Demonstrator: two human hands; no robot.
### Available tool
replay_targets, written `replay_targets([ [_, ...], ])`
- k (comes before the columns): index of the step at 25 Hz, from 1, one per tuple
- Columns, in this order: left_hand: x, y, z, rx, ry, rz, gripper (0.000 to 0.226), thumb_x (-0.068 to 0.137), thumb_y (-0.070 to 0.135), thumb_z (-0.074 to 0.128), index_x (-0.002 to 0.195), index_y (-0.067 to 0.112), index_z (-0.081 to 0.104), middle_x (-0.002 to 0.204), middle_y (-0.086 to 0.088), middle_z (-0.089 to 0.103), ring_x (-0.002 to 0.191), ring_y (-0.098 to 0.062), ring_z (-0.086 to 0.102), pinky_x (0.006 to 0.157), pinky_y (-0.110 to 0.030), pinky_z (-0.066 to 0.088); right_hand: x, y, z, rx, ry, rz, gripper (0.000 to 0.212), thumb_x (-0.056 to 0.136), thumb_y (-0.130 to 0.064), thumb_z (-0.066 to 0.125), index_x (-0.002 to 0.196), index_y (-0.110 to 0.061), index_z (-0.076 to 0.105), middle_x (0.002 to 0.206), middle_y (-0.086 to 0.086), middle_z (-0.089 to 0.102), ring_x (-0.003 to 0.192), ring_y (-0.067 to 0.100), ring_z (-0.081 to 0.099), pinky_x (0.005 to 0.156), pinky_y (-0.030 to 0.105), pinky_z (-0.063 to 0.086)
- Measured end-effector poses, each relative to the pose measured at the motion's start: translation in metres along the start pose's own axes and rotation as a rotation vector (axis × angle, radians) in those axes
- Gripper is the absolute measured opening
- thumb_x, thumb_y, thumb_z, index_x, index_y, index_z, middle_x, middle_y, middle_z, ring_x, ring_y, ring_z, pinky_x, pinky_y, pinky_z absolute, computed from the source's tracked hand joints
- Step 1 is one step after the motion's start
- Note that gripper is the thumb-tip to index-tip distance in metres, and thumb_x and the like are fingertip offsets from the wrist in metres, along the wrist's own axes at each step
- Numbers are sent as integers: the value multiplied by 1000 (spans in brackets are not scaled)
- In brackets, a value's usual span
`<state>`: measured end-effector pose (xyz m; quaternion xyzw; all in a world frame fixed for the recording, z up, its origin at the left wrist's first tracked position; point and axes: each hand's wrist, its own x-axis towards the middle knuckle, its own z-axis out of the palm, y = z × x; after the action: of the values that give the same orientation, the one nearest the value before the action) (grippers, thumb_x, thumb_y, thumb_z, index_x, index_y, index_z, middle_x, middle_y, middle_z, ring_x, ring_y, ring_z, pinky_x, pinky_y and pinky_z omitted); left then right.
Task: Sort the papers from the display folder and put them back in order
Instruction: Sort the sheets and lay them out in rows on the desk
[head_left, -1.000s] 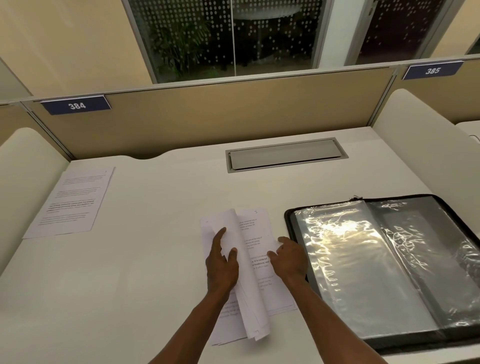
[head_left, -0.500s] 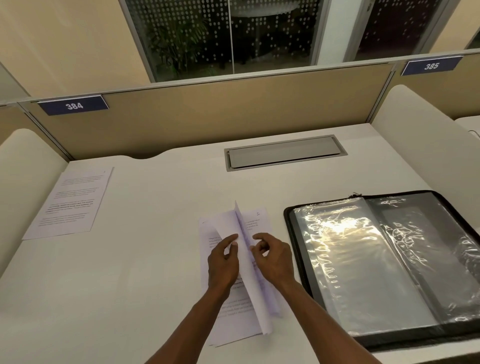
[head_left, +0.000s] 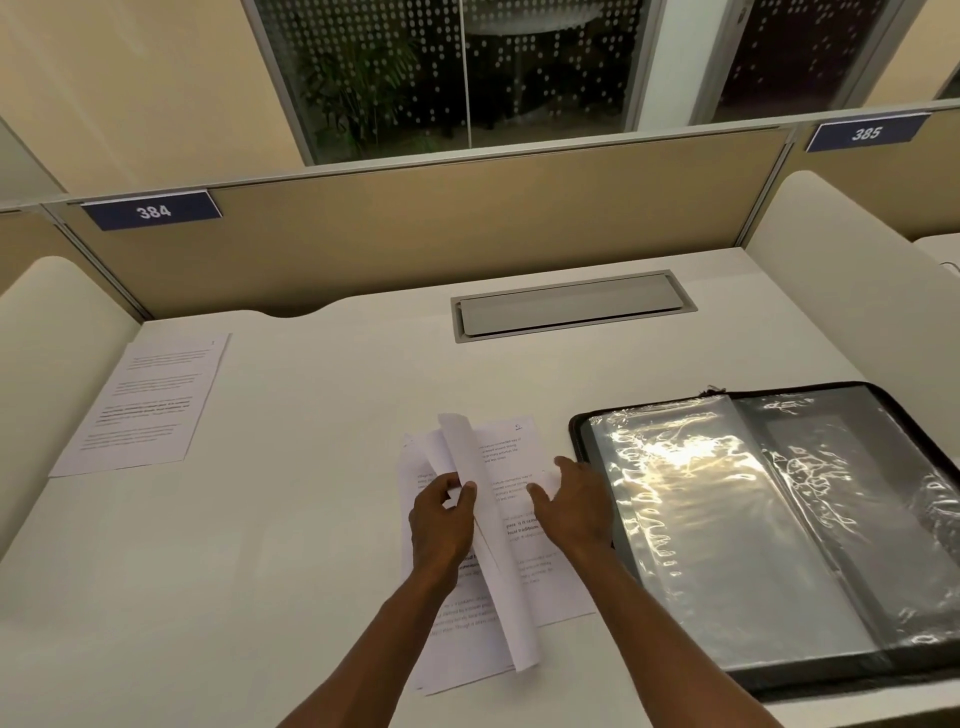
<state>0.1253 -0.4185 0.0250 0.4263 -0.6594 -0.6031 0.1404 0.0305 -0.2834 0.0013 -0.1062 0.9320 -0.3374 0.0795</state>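
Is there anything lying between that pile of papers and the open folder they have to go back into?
Nothing visible does. The papers lie just left of the display folder, with only bare desk and the right hand, resting on the sheets, between them. The left hand holds lifted sheets.

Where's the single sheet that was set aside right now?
In the head view, the single sheet lies flat at the desk's far left, below the 384 label, well apart from the paper stack under both hands.
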Motion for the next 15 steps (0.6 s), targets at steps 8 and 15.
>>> replay_targets([
  [8, 3, -12, 1, -69, -59, -31, 16, 96, 26, 65, 112, 22, 68, 112, 5, 69, 100, -11, 65, 76, -20, 53, 21, -1, 10, 91, -122, 223, 64, 83, -45, 77, 134, -11, 58, 125, 4, 67, 115, 24, 63, 96, 37, 51],
  [15, 2, -13, -1, -66, -42, -20, 19, 96, 27, 65, 114, 21, 68, 112, 8, 67, 99, -7, 63, 71, -15, 49, 19, -7, 5, 321, 5, 138, 12, 88, -25, 74, 86, -19, 64, 81, -9, 65, 80, 15, 66, 69, 32, 56],
])
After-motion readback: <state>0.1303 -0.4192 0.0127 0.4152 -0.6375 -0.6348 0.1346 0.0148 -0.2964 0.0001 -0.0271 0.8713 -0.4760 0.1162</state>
